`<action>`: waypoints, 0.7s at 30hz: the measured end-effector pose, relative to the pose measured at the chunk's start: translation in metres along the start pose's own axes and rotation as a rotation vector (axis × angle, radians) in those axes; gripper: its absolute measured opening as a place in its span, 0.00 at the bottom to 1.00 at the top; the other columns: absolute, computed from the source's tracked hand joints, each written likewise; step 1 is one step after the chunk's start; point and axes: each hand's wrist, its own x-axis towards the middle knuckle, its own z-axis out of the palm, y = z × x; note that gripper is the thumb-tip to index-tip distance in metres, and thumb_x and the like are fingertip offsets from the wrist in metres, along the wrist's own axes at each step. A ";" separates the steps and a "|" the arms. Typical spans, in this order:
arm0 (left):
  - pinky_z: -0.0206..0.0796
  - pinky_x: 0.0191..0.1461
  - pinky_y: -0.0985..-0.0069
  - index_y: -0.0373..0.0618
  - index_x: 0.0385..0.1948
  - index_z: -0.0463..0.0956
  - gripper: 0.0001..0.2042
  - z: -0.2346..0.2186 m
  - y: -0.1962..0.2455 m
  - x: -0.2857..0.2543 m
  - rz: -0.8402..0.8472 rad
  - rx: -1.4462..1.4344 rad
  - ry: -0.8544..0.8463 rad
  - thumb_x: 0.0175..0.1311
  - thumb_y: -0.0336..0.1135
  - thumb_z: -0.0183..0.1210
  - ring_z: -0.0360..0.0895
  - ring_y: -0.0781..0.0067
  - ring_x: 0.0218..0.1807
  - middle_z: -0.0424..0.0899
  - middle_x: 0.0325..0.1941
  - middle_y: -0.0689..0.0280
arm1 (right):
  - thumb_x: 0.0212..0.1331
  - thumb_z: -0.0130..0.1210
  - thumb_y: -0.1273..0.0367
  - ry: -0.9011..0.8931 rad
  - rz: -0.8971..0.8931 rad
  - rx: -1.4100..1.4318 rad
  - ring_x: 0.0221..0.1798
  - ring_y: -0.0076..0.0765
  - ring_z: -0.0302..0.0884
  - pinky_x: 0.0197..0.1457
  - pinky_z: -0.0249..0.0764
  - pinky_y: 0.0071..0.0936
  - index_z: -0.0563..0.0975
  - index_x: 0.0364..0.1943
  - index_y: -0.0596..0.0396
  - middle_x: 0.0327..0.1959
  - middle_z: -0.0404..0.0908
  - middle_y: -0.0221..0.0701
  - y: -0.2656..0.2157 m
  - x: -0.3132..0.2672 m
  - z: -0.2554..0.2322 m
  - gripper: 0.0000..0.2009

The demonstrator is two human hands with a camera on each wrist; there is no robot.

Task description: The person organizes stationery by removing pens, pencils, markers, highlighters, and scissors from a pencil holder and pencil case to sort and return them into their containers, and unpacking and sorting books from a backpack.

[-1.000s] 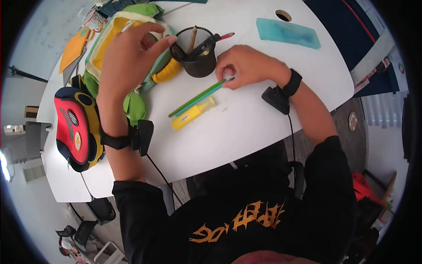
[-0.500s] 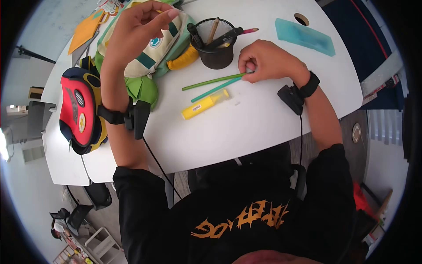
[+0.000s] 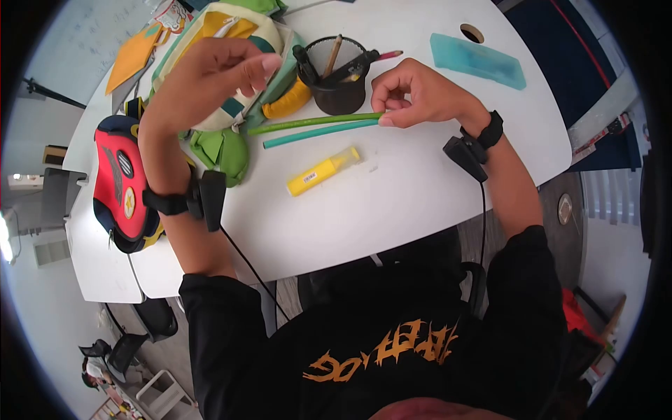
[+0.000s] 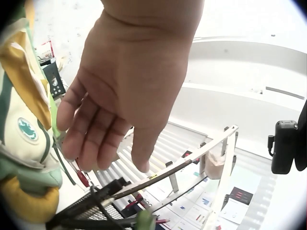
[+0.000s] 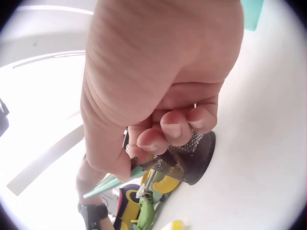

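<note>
Thumb and fingers of my right hand point(image 3: 427, 94) pinch a green pencil point(image 3: 315, 122) and a teal pencil point(image 3: 315, 133) at their right ends. Both point left, the green one above the teal in the head view. In the right wrist view, the teal pencil point(image 5: 108, 185) sticks out past the thumb. My left hand point(image 3: 210, 80) is held over the cream and green backpack point(image 3: 269, 42), fingers loosely bent and holding nothing; its palm shows in the left wrist view. Below the pencils lies a yellow highlighter point(image 3: 322, 173).
Close behind the pencils stands a black mesh pen cup point(image 3: 341, 98) with several pens and pencils. A translucent teal case point(image 3: 479, 61) lies at the back right, near a round table hole point(image 3: 472, 33). On the left are a red pencil case point(image 3: 115, 175) and an orange envelope point(image 3: 133, 57).
The right hand has taken the two pencils away from beside the highlighter, and they have swung to lie more level. The left hand stays over the backpack, still holding nothing.
</note>
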 end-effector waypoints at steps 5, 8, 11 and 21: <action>0.77 0.51 0.79 0.35 0.50 0.86 0.14 0.005 0.031 -0.014 0.070 -0.002 -0.100 0.70 0.34 0.71 0.86 0.80 0.43 0.90 0.39 0.66 | 0.56 0.71 0.69 0.060 -0.084 0.159 0.30 0.16 0.68 0.39 0.69 0.19 0.84 0.32 0.59 0.29 0.78 0.21 0.011 0.001 -0.001 0.08; 0.72 0.38 0.84 0.37 0.42 0.88 0.11 0.013 0.025 -0.016 0.226 -0.069 0.050 0.69 0.36 0.73 0.81 0.85 0.32 0.89 0.33 0.69 | 0.62 0.71 0.69 0.049 -0.168 0.270 0.32 0.12 0.72 0.40 0.70 0.16 0.86 0.37 0.60 0.28 0.81 0.19 0.017 0.003 -0.001 0.08; 0.70 0.36 0.86 0.37 0.42 0.88 0.07 0.008 0.036 -0.022 0.204 -0.097 0.000 0.68 0.30 0.72 0.80 0.87 0.32 0.89 0.33 0.69 | 0.62 0.72 0.69 0.034 -0.167 0.287 0.33 0.12 0.74 0.41 0.71 0.16 0.86 0.38 0.60 0.30 0.82 0.20 0.019 0.004 -0.005 0.08; 0.71 0.40 0.87 0.35 0.44 0.87 0.07 0.005 0.034 -0.013 0.356 -0.180 0.511 0.70 0.29 0.70 0.80 0.87 0.35 0.87 0.35 0.70 | 0.58 0.71 0.69 -0.016 -0.009 0.203 0.35 0.19 0.78 0.46 0.77 0.23 0.85 0.33 0.59 0.33 0.85 0.24 0.017 0.002 0.003 0.08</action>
